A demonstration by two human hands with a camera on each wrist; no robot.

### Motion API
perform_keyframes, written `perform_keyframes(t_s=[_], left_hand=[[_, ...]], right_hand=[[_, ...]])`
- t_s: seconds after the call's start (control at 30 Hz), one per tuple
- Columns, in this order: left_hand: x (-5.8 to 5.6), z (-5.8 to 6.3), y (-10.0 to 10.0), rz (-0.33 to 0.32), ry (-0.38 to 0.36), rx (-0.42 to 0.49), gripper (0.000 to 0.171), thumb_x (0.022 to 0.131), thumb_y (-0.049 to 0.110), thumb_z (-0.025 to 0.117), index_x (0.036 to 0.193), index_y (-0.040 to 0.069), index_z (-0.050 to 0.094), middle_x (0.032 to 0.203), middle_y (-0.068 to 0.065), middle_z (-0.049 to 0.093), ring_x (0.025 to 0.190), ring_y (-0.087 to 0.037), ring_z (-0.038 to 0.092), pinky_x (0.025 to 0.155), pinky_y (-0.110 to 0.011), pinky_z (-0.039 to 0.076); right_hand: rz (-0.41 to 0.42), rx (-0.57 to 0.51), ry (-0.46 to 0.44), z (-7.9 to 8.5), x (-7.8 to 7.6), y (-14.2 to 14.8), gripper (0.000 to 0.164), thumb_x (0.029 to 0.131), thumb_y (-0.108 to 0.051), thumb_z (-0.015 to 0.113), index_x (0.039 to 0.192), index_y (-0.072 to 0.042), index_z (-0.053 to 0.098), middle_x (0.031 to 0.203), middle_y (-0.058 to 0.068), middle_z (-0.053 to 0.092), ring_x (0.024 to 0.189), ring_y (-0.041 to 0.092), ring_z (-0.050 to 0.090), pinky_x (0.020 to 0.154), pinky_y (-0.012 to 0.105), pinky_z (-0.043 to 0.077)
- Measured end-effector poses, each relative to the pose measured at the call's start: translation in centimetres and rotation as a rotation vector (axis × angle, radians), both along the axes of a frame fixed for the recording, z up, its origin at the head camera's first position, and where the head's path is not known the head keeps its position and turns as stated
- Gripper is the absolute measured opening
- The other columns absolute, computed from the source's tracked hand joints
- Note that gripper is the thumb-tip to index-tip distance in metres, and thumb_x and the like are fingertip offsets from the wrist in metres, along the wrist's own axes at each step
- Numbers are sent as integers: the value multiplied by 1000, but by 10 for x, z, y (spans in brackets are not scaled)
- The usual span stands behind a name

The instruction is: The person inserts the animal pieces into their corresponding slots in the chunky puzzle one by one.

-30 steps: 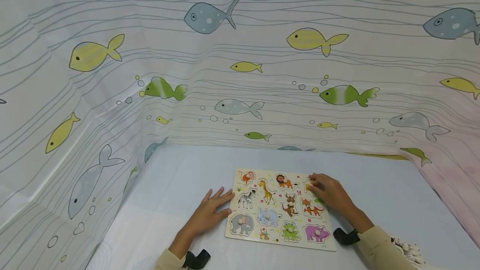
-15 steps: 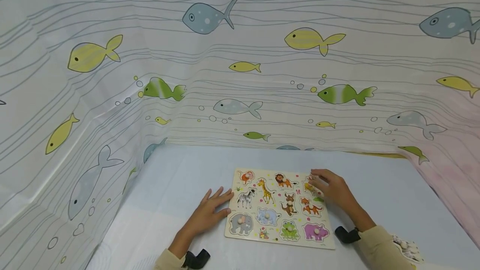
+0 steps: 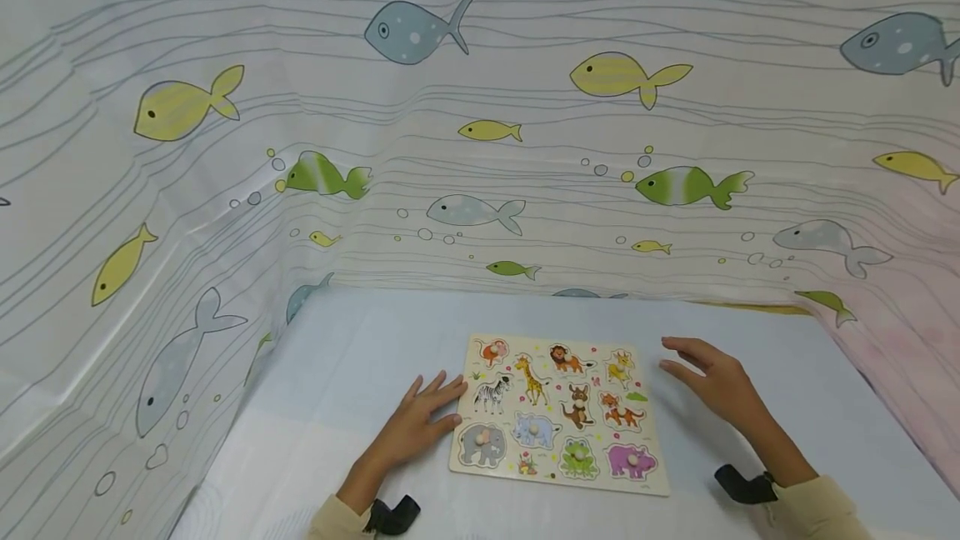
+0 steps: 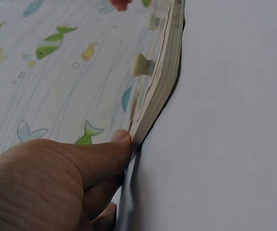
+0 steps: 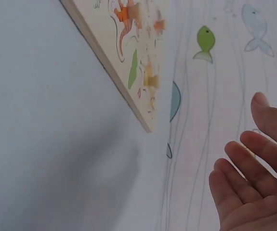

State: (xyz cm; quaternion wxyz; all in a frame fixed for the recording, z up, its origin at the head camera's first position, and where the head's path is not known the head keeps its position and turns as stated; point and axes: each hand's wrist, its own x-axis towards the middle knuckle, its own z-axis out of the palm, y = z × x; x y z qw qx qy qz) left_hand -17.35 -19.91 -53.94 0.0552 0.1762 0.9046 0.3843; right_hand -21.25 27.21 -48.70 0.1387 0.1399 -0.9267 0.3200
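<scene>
A wooden animal peg puzzle [image 3: 551, 416] lies flat on the white table, its animal pieces sitting in their cutouts. The yellow deer-like piece [image 3: 620, 369] is at the top right corner, the purple hippo [image 3: 632, 462] at the bottom right, the grey elephant [image 3: 482, 445] at the bottom left. My left hand [image 3: 417, 426] rests at the puzzle's left edge with fingers spread; in the left wrist view its thumb [image 4: 107, 153] touches the board's edge near a round peg [image 4: 140, 66]. My right hand [image 3: 716, 379] hovers right of the board, fingers loosely bent and holding nothing.
White cloth printed with fish [image 3: 420, 32] forms walls behind and at both sides of the table [image 3: 360, 340]. Black wrist mounts [image 3: 395, 515] sit on both sleeves.
My right hand has let go of the yellow deer-like piece at the top right corner and moved right, off the board. The left hand has stayed at the left edge.
</scene>
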Motion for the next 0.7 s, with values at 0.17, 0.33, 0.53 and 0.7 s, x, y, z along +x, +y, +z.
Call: perform_keyframes(t_s=[0.17, 0.33, 0.53, 0.7], left_hand=[[-1, -1, 0, -12, 19, -10, 55, 93, 27, 69, 144, 14, 54, 153, -2, 48, 151, -31, 31, 128, -56, 5], [-3, -2, 1, -9, 18, -17, 54, 93, 27, 69, 144, 15, 54, 153, -1, 48, 151, -31, 31, 128, -55, 5], [-3, 0, 2, 11, 9, -21, 54, 94, 27, 68, 145, 17, 54, 153, 1, 48, 151, -29, 31, 128, -53, 4], [-2, 0, 2, 5, 19, -5, 54, 94, 26, 68, 144, 13, 54, 153, -2, 49, 150, -33, 32, 127, -56, 5]], right_hand=[[-28, 11, -23, 8, 15, 21, 41, 88, -22, 78, 124, -6, 68, 124, 16, 70, 109, -10, 61, 85, -8, 40], [-75, 34, -83, 19, 31, 43, 44, 91, -29, 75, 128, -8, 66, 129, 19, 67, 104, -34, 37, 79, -6, 42], [-129, 76, -143, 24, 50, 67, 44, 92, -33, 73, 129, -10, 66, 131, 23, 64, 102, -38, 28, 72, -2, 45], [-182, 90, -218, 23, 67, 83, 46, 93, -38, 71, 129, -10, 65, 132, 21, 64, 97, -39, 27, 68, 0, 46]])
